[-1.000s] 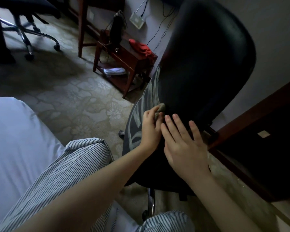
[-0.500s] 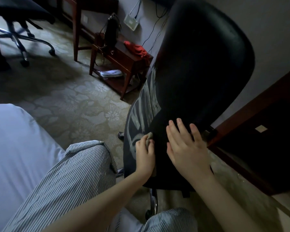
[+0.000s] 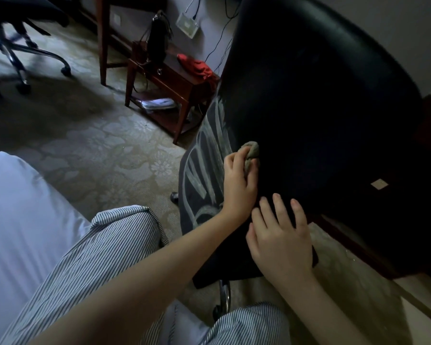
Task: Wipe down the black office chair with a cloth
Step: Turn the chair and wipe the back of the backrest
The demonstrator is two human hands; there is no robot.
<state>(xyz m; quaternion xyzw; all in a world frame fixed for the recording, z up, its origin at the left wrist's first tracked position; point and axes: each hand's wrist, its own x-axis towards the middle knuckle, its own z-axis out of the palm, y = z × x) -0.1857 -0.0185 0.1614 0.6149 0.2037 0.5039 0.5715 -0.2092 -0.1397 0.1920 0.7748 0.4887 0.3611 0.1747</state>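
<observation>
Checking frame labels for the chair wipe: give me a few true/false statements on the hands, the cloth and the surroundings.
1. The left hand holds the wadded cloth against the black chair. True.
2. The right hand also grips the cloth. False: it rests flat on the chair, fingers spread, holding nothing.
3. A red item lies on the wooden side table. True.
4. Nothing is draped on the chair. False: dark fabric with pale print hangs on it beside the left hand.
</observation>
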